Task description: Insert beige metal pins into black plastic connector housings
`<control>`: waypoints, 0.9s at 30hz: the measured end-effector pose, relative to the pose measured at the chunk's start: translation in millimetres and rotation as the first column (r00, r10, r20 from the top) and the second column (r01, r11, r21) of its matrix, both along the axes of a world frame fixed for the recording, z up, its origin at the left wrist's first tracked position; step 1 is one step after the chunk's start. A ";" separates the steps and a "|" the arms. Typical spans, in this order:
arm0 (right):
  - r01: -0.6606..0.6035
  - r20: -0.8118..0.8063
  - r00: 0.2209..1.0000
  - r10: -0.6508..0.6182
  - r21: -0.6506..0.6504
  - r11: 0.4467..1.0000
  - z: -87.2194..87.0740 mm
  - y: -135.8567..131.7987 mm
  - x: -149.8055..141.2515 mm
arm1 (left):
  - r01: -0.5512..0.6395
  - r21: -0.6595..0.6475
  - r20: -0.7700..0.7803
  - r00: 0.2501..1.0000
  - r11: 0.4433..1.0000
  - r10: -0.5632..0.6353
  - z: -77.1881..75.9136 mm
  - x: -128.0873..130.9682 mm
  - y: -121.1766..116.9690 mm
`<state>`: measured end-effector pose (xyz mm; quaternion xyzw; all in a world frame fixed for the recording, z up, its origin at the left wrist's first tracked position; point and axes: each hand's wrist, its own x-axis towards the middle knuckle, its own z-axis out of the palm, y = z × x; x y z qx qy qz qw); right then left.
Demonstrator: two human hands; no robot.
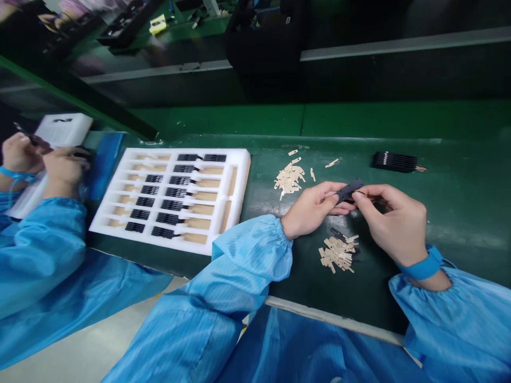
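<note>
My left hand is closed on a small black plastic part, gripping it between thumb and fingers above the green bench. My right hand pinches at the part's right end, where a thin gold-coloured tip shows between the fingertips. A pile of small tan metal strips lies just below both hands. A second pile of tan strips lies beyond my left hand.
A white foam tray with rows of black parts sits to the left. A stack of black parts lies at the far right of the green bench. On the left a co-worker's hands in blue sleeves work over another white tray.
</note>
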<state>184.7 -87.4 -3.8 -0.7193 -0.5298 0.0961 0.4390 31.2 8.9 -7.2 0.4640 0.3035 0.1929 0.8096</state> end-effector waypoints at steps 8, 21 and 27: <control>-0.009 -0.008 1.000 0.009 0.000 1.000 1.1 0.5 -0.7 | 0.000 0.006 -0.001 1.000 1.000 0.000 1.3 0.8 0.1; -0.015 0.006 1.000 0.015 0.006 1.000 0.0 0.2 0.1 | 0.000 0.002 0.012 1.000 1.000 0.000 1.1 0.6 0.1; -0.021 0.031 0.999 0.020 0.014 1.000 3.8 -0.1 -1.2 | -0.011 -0.022 -0.018 1.000 1.000 0.010 4.9 4.8 0.9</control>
